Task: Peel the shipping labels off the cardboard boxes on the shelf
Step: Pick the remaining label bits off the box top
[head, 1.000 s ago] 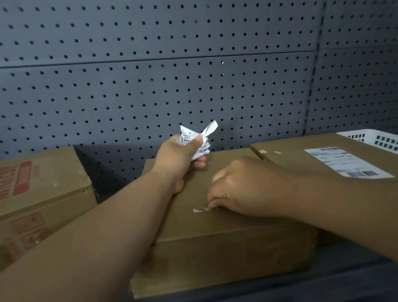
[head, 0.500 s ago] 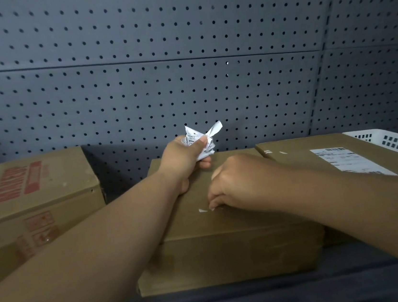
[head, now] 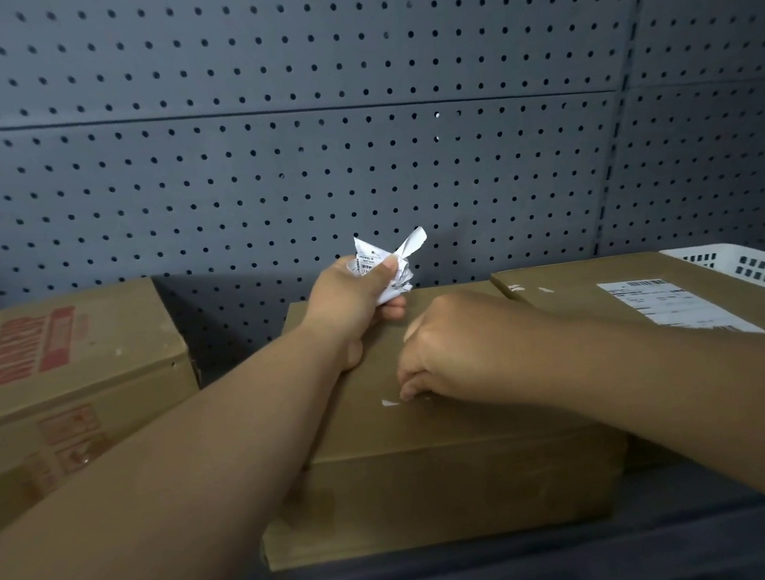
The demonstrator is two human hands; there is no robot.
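The rear of the bay is closed by a grey pegboard panel (head: 350, 125), and a dark shelf (head: 502, 574) is installed below it. Three cardboard boxes are placed on the shelf. The middle box (head: 443, 489) is set with its broad front face toward the viewer. The left box (head: 67, 367) carries red print, and the right box (head: 578, 294) is located just beside the middle one. A white basket (head: 764, 272) is positioned behind the right box.

The left hand (head: 348, 303) is held over the rear of the middle box, and its fingers are clenched around a crumpled label (head: 387, 265), whose torn ends point upward. The right hand (head: 455, 348) is rested on the middle box top with its fingers curled. Its fingertips (head: 407, 390) are pressed down at a label remnant (head: 389, 402); whether the remnant is pinched cannot be told.

An intact shipping label (head: 672, 307) is laid flat on the right box top, with its long axis running from rear to front.
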